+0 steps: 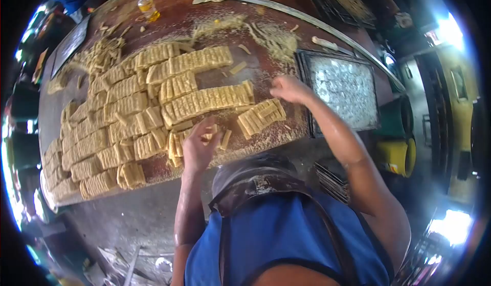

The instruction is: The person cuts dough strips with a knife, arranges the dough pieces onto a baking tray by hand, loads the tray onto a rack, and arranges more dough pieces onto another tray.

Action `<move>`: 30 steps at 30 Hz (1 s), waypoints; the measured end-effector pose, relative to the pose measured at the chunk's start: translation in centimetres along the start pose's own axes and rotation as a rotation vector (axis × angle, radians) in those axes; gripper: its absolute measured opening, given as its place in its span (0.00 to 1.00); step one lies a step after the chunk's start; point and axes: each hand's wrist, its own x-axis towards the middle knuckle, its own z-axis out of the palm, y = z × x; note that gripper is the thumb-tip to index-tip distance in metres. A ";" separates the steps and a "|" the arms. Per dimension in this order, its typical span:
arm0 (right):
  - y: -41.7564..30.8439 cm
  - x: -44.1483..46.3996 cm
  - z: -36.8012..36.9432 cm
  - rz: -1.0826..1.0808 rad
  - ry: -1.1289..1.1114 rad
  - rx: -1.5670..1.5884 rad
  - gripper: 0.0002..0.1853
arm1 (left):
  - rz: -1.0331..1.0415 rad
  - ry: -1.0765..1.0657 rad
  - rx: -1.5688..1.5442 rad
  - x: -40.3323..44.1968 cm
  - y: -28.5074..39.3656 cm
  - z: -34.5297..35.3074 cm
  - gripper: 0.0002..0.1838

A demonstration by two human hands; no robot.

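Observation:
Rows of pale yellow dough strips [204,104] lie side by side in blocks on the reddish-brown table [169,22]. At the near edge, my left hand [198,147] is curled around a few dough strips, with its fingertips among them. A loose strip [225,139] lies just right of that hand. My right hand [290,89] is held over the table with its fingers bent inward; whatever they hold, if anything, is hidden. Below it sits a short block of strips [262,118], with one strip lying across the top. To its right is a dark-rimmed tray [345,91] with a whitish, shiny surface.
A long pale metal strip [312,20] curves across the far right side, near a white-handled tool [325,43]. A bottle of yellow liquid [148,7] stands at the back. Crumbs [279,45] are scattered about. A yellow bucket [396,156] stands on the right.

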 end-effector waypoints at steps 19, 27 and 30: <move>2.8 -3.9 4.5 0.278 -0.236 1.150 0.23 | 0.360 -0.168 0.638 4.5 -0.2 13.5 0.41; 8.5 -1.6 5.2 -0.072 -0.373 1.202 0.26 | 0.346 -0.016 0.691 1.9 2.5 16.4 0.34; 12.4 -0.9 1.2 -0.104 -0.293 1.349 0.22 | 0.348 0.262 0.529 1.6 3.3 16.0 0.26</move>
